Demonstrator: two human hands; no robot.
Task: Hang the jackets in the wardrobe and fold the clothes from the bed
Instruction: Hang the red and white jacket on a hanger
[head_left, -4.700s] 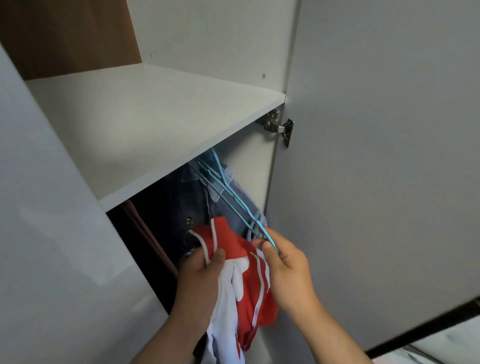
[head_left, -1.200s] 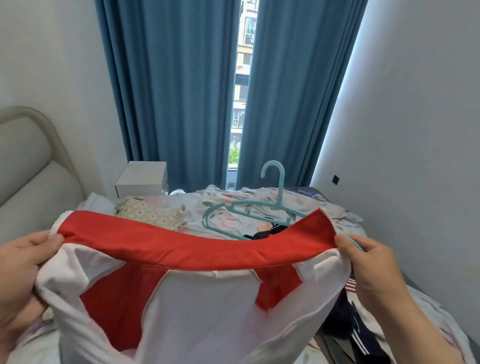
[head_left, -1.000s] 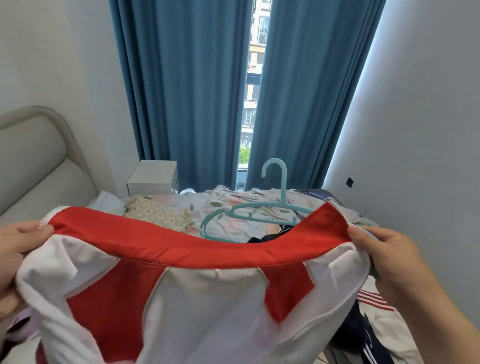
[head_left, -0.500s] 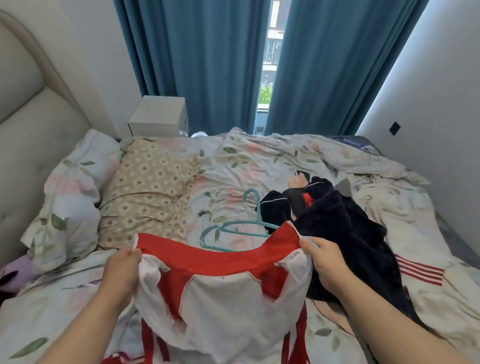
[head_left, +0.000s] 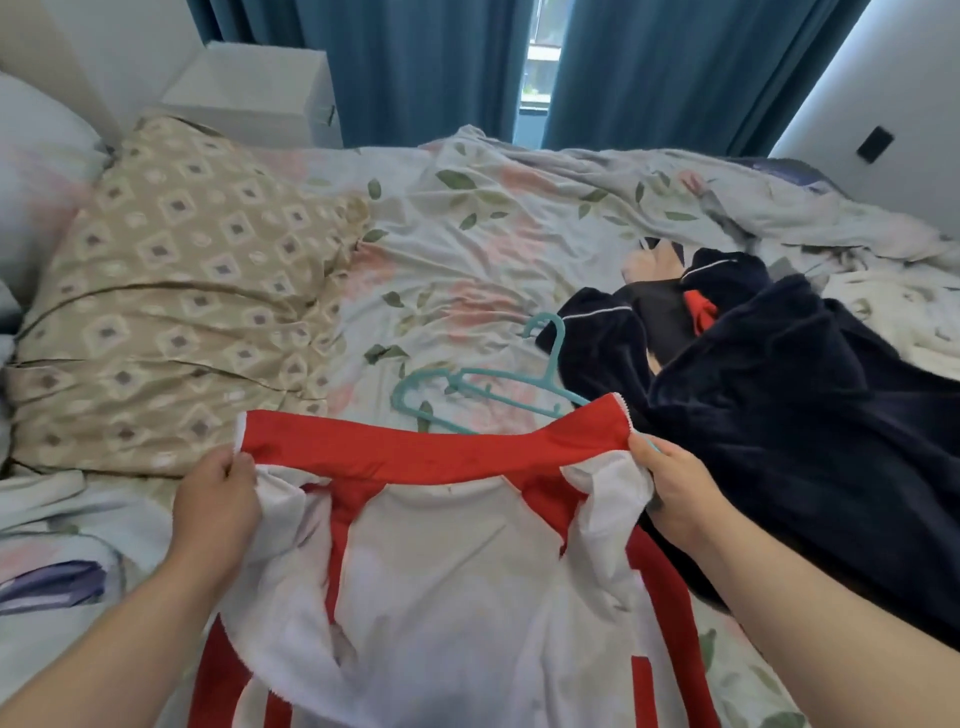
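Note:
A red and white jacket (head_left: 447, 561) is stretched between my hands over the near part of the bed, its red collar band on top. My left hand (head_left: 215, 506) grips the collar's left end. My right hand (head_left: 670, 488) grips the right end together with one arm of a teal plastic hanger (head_left: 483, 395), whose hook points away toward the middle of the bed. A dark navy fleece garment (head_left: 789, 415) with a small red tab lies crumpled on the bed to the right.
The bed's floral sheet (head_left: 467, 249) is rumpled. A beige patterned pillow (head_left: 171, 291) lies at left. A white nightstand (head_left: 254, 88) stands behind the bed before blue curtains (head_left: 426, 62). A white wall (head_left: 883, 104) runs along the right side.
I have turned from the wardrobe to the bed. The jacket and hanger have come down from chest height to just above the sheet, and the view now tilts further down.

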